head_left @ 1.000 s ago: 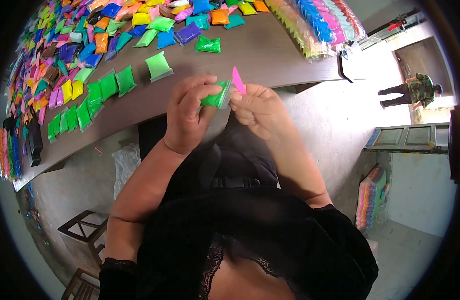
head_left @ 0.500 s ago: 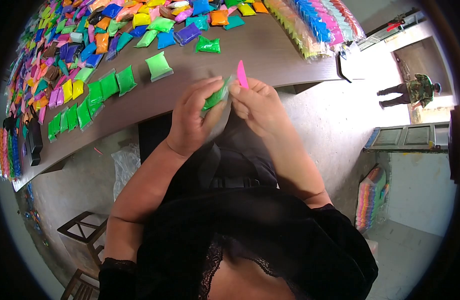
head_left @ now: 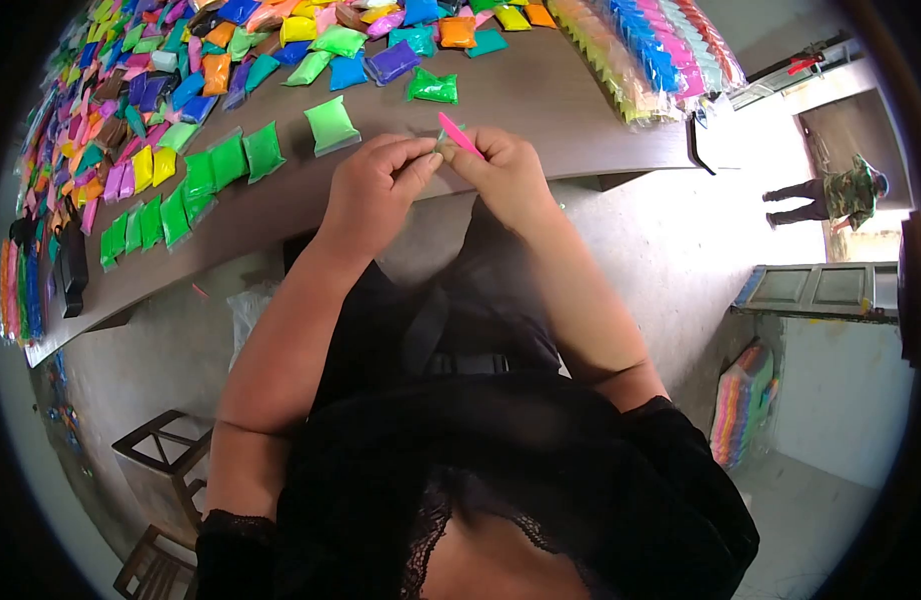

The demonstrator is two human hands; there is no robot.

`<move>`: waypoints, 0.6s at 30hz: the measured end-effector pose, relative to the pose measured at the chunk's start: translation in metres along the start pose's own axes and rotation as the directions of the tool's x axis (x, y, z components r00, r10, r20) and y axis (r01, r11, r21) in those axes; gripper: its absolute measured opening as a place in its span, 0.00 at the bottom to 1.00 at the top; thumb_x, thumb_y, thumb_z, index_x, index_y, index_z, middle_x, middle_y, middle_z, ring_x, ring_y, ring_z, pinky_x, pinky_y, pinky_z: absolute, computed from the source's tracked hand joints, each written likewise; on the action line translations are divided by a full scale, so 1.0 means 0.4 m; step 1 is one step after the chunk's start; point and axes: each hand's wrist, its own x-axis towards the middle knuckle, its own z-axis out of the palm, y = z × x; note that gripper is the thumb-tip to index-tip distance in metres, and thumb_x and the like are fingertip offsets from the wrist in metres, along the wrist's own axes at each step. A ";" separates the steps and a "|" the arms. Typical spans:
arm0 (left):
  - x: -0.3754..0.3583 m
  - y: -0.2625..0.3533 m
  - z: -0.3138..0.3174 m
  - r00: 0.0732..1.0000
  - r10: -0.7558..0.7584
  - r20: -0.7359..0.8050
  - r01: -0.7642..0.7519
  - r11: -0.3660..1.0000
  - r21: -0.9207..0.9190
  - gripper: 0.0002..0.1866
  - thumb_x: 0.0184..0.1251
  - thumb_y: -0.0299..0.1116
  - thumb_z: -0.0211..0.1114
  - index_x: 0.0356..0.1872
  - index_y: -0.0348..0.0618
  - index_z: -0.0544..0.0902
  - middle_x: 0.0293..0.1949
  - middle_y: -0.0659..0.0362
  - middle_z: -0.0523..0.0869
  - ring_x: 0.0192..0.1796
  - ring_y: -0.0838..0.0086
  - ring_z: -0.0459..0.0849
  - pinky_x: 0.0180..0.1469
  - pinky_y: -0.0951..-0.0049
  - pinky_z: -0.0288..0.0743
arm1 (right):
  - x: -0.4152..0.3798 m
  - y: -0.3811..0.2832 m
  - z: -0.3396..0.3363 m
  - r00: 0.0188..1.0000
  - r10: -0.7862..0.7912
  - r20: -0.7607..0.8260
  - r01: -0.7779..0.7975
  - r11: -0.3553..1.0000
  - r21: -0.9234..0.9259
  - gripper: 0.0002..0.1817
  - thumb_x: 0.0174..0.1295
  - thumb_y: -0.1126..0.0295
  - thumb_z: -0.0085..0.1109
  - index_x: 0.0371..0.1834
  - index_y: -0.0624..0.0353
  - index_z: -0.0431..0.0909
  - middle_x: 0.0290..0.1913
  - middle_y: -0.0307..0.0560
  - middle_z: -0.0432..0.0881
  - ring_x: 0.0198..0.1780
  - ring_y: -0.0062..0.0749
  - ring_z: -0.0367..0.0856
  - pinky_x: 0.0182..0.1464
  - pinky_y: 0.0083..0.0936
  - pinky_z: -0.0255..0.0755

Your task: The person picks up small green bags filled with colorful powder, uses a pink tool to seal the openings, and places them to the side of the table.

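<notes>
My left hand (head_left: 376, 190) is closed at the near edge of the table, thumb and fingers pinching the edge of a small green packet (head_left: 441, 143). Most of that packet is hidden behind my fingers. Right beside it, my right hand (head_left: 506, 180) is closed around a bright pink plastic knife (head_left: 461, 135), its blade pointing up and left across the packet. The two hands nearly touch. Just beyond them lie a light green packet (head_left: 332, 125) and a darker green packet (head_left: 434, 87).
On the brown table (head_left: 281, 105), more green packets (head_left: 229, 161) form rows at left. A heap of multicoloured packets (head_left: 161, 85) covers the far left. Stacked colourful sleeves (head_left: 651, 60) lie at far right. A person (head_left: 841, 195) stands by the doorway; a wooden chair (head_left: 166, 450) is lower left.
Both hands have come together and moved slightly up. The knife has tilted left over the packet, and the packet, plainly visible before, is now mostly covered by my fingers.
</notes>
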 end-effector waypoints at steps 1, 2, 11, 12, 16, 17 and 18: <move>0.004 -0.007 -0.003 1.000 -0.013 -0.003 0.013 1.000 0.001 0.11 0.69 0.28 0.68 0.49 0.37 0.87 0.43 0.58 0.88 0.42 0.78 0.84 0.45 0.76 0.77 | 0.002 0.001 -0.002 0.998 -0.059 0.010 0.060 0.991 -0.115 0.09 0.67 0.67 0.66 0.37 0.64 0.85 0.28 0.35 0.79 0.31 0.18 0.73 0.34 0.21 0.67; 0.008 -0.013 -0.005 1.000 -0.026 -0.004 0.026 1.000 0.002 0.10 0.70 0.29 0.69 0.47 0.36 0.87 0.40 0.59 0.89 0.39 0.80 0.84 0.43 0.77 0.77 | 0.004 0.001 -0.003 0.993 -0.117 0.026 0.119 0.966 -0.228 0.09 0.65 0.68 0.67 0.36 0.65 0.85 0.28 0.40 0.80 0.31 0.23 0.77 0.35 0.26 0.71; 0.015 -0.010 0.002 0.997 0.078 -0.007 -0.073 0.960 0.269 0.07 0.64 0.29 0.69 0.38 0.35 0.84 0.33 0.52 0.86 0.31 0.65 0.84 0.36 0.69 0.76 | 0.002 0.012 0.002 0.924 -0.370 0.101 0.375 0.814 -0.444 0.07 0.56 0.71 0.67 0.34 0.63 0.84 0.33 0.54 0.83 0.38 0.48 0.82 0.42 0.39 0.76; 0.015 -0.015 0.007 0.997 0.078 -0.007 -0.073 0.960 0.270 0.07 0.64 0.29 0.69 0.38 0.35 0.84 0.33 0.52 0.86 0.31 0.65 0.84 0.36 0.69 0.76 | 0.002 0.011 0.006 0.924 -0.370 0.101 0.375 0.814 -0.444 0.07 0.56 0.71 0.67 0.34 0.63 0.84 0.33 0.54 0.83 0.38 0.48 0.82 0.42 0.39 0.76; 0.019 -0.029 0.019 0.985 0.159 -0.071 -0.126 0.932 0.339 0.07 0.65 0.28 0.68 0.38 0.35 0.81 0.34 0.48 0.85 0.34 0.54 0.84 0.37 0.64 0.77 | 0.000 -0.003 0.025 0.942 -0.336 0.013 0.306 0.841 -0.446 0.08 0.55 0.69 0.68 0.32 0.63 0.84 0.33 0.55 0.83 0.39 0.50 0.82 0.43 0.40 0.76; 0.019 -0.028 0.021 0.985 0.150 -0.090 -0.114 0.941 0.318 0.07 0.66 0.27 0.67 0.39 0.35 0.81 0.35 0.48 0.85 0.35 0.52 0.85 0.38 0.63 0.78 | -0.001 -0.007 0.026 0.951 -0.308 -0.014 0.273 0.864 -0.422 0.08 0.55 0.69 0.68 0.32 0.63 0.84 0.33 0.55 0.83 0.39 0.50 0.82 0.42 0.40 0.76; 0.021 -0.032 0.022 0.985 0.150 -0.089 -0.115 0.941 0.318 0.07 0.66 0.27 0.67 0.39 0.35 0.81 0.35 0.48 0.85 0.35 0.52 0.85 0.38 0.63 0.78 | 0.000 -0.006 0.025 0.951 -0.308 -0.015 0.273 0.864 -0.423 0.08 0.55 0.69 0.68 0.32 0.63 0.84 0.33 0.55 0.83 0.39 0.50 0.82 0.42 0.40 0.76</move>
